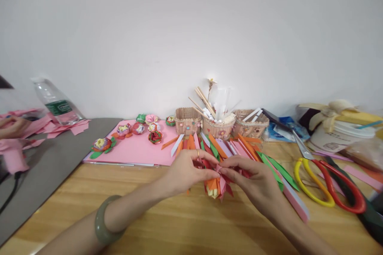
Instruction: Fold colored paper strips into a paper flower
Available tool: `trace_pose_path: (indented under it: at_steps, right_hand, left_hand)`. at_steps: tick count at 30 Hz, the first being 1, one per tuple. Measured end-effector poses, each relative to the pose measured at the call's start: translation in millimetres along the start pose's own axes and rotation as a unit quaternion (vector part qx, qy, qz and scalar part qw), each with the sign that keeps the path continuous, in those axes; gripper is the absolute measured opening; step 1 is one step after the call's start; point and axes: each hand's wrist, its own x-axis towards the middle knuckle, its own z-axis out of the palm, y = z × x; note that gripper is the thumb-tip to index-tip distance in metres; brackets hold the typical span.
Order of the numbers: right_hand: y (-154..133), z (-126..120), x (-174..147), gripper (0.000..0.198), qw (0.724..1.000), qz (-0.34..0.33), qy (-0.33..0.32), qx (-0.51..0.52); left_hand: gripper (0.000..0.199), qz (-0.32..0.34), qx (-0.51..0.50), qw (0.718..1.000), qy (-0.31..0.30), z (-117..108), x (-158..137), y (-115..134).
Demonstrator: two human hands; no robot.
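Both hands meet over the wooden table, fingertips pinched on a folded paper flower [220, 185] with pink and orange petals and a pale yellow middle. My left hand [191, 169], with a ring on one finger and a bangle on the wrist, grips its upper left side. From the right, my right hand [251, 171] pinches a pink petal of the same flower. Just behind the hands lies a spread of folded paper strips [227, 147] in orange, purple, pink and green. My fingers hide part of the flower and some strips.
Finished paper flowers [154, 137] rest on pink paper sheets [134, 151]. Three small baskets [187, 121] stand against the wall. Scissors [317, 163] and a white tub [329, 135] are at right. Another person's hand [13, 127], a pink glue gun [13, 157] and a bottle [56, 101] are at left.
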Motion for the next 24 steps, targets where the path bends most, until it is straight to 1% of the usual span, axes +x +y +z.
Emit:
trace_pose_path:
  at_steps: [2,4,6,7,9,11,14,17,19,22,24]
  right_hand:
    - [1,1,-1,0.017,0.999,-0.033,0.004,-0.018]
    - [2,2,-3,0.014,0.996,-0.079,0.019,-0.04]
    - [4,2,-4,0.01,0.986,-0.144,0.054,-0.069]
    - [5,2,-4,0.011,0.977,-0.181,0.073,-0.085]
    - [5,3,-6,0.02,0.955,-0.253,0.106,-0.112]
    - [5,3,-7,0.028,0.936,-0.304,0.122,-0.133]
    - [3,3,-9,0.036,0.917,-0.344,0.128,-0.159]
    - [2,0,-12,0.038,0.902,-0.373,0.116,-0.183]
    - [0,-2,-13,0.037,0.893,-0.389,0.11,-0.199]
    - [0,-4,-14,0.033,0.876,-0.409,0.106,-0.233]
    - [2,-6,-15,0.029,0.858,-0.429,0.102,-0.264]
  left_hand:
    - [0.01,0.062,0.044,0.996,0.041,2,-2,-3]
    - [0.009,0.154,0.082,0.982,0.073,3,-3,-7]
    - [0.008,0.254,0.116,0.956,0.089,3,-4,-11]
    - [0.008,0.301,0.129,0.94,0.096,2,-3,-12]
    - [0.008,0.379,0.154,0.906,0.11,1,-3,-13]
    - [0.01,0.438,0.181,0.871,0.127,0,-3,-11]
    - [0.013,0.498,0.221,0.825,0.147,0,-5,-8]
    - [0.016,0.532,0.256,0.792,0.154,-1,-7,-6]
    - [0.015,0.544,0.27,0.779,0.158,-1,-8,-6]
    - [0.013,0.551,0.283,0.769,0.157,-3,-11,-6]
    - [0.012,0.557,0.296,0.76,0.153,-4,-12,-5]
